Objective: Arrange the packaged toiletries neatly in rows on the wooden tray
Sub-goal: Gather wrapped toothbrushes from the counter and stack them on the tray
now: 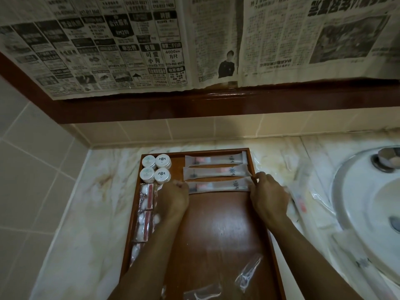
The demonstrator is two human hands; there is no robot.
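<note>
Head view: left hand [174, 197] and right hand [268, 192] each pinch one end of the third long sachet [218, 186], fingers closed narrow on the wrapper edges. Holding both ends lets the person square it up parallel to the two sachets above it, my read. The right fingertips [258, 175] also touch the tray's right rim, probably using it as a stop.

Tray [218, 230] sits on the marble counter [86, 213], just left of the sink [368, 202].

- Far right of tray: first sachet [215, 159] and second sachet [216, 172] stacked as a column of rows, long sides nearly touching, printed ends all to the right. The held one makes row three.
- Far left corner: four round white tubs [155, 168] in a two-by-two block. Compact things go in the corner, which leaves the wide span for the long packs.
- Left rim: red-and-white packets [145, 215] end to end along the wall; the lowest is partly hidden by the left forearm.
- Near end: two clear packets [249, 272], lying skewed, not yet lined up.
- Off the tray: more clear wrappers [300, 202] on the counter beside the sink; contents too blurred to tell.

Middle of the tray is bare. Judging by that, the job is roughly half done.
</note>
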